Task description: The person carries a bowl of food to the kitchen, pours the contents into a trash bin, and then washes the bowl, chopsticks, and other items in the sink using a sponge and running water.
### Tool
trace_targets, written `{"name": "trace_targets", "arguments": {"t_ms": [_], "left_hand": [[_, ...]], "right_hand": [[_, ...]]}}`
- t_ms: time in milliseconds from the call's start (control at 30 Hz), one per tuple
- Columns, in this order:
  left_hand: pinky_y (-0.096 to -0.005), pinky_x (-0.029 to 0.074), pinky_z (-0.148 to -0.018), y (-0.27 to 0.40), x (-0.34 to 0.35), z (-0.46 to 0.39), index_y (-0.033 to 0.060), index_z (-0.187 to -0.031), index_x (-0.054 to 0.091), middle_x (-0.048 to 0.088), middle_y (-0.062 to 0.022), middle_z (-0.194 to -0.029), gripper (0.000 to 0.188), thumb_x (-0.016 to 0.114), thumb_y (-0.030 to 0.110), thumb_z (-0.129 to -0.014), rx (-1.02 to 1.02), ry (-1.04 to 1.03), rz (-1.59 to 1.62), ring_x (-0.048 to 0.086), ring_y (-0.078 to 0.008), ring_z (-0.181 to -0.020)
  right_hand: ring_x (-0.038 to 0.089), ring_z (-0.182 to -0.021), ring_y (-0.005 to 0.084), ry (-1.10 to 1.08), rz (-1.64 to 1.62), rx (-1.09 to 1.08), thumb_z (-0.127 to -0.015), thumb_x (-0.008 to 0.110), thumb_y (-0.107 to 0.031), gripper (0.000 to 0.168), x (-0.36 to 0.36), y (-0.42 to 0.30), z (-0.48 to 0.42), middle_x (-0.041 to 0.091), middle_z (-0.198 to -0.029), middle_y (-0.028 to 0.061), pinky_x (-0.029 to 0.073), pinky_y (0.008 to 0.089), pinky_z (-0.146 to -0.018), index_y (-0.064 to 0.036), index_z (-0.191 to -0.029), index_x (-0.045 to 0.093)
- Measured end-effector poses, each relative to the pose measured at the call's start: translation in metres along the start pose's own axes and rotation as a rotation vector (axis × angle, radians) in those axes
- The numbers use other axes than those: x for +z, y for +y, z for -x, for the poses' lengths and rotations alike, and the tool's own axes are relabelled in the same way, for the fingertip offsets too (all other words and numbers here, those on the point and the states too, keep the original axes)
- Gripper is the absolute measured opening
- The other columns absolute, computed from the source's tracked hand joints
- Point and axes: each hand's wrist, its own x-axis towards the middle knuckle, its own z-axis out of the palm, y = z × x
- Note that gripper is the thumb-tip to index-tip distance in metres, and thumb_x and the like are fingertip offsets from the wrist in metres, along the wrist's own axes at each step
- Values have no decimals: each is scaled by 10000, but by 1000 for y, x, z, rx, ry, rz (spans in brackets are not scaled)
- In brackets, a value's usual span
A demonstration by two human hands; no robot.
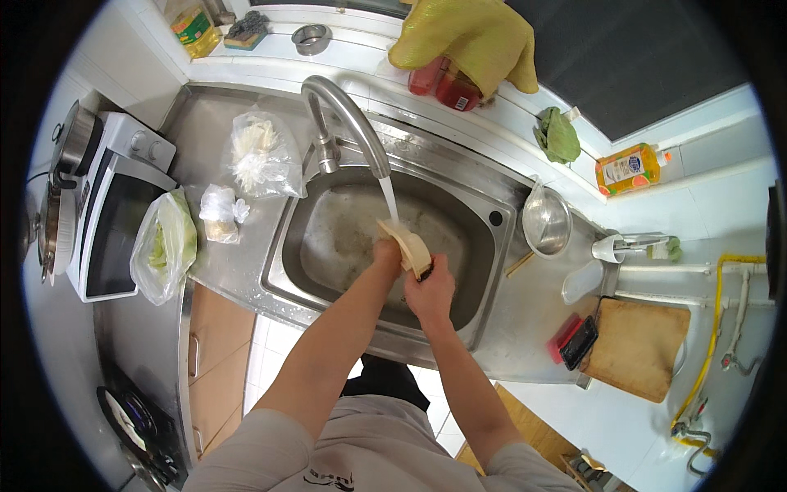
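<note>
Over the stainless steel sink (501, 258), a pale, curved piece of food (415, 249) with a dark lower end is in both my hands; its exact kind is unclear. My left hand (387, 258) grips it from the left side, with the fingers partly hidden behind it. At its lower right end my right hand (430, 294) has its fingers closed around the dark part. Water (388, 197) runs from the curved metal faucet (353, 111) onto the top of the piece. The sink bottom looks wet and stained.
Left of the sink lie a plastic bag of pale food (261, 154), a small knotted bag (220, 215) and a bag of greens (160, 252) by a microwave (123, 215). To the right are a metal bowl (544, 224), a red-and-black object (575, 341) and a wooden cutting board (639, 347).
</note>
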Motion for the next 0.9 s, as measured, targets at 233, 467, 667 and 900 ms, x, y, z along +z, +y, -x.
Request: {"name": "trace_targets", "arguments": {"t_ms": [233, 467, 667, 900], "left_hand": [[-395, 500, -766, 25, -7, 15, -34, -1082, 538, 597, -219, -975, 366, 462, 276, -902, 253, 172, -411, 595, -357, -929], [-492, 547, -724, 26, -29, 33, -19, -1214, 402, 499, -171, -1154, 387, 457, -15, -831, -255, -265, 485, 585, -341, -957], [-463, 541, -692, 39, -27, 64, 48, -1203, 403, 498, -145, -1128, 349, 433, 19, -857, 246, 51, 365, 577, -321, -929], [-349, 501, -742, 22, -12, 72, 123, -1230, 364, 507, -91, -1099, 320, 381, 313, -973, 78, -13, 523, 549, -202, -941]], "right_hand": [[610, -634, 238, -30, -654, 485, -739, 610, -117, 306, -10, 45, -18, 623, -808, 106, 491, 358, -531, 14, -1006, 538], [595, -624, 215, -433, -1325, 987, -737, 674, -186, 343, -1, 124, -48, 590, -759, 106, 480, 347, -458, -7, -1001, 550], [614, -739, 206, 181, -436, 278, -754, 714, -220, 378, -4, 93, -30, 632, -848, 112, 499, 323, -595, -14, -1039, 574], [584, -943, 286, -86, -300, -319, -844, 596, -147, 204, 68, 37, -33, 630, -978, 148, 454, 356, -836, -12, -997, 610]]}}
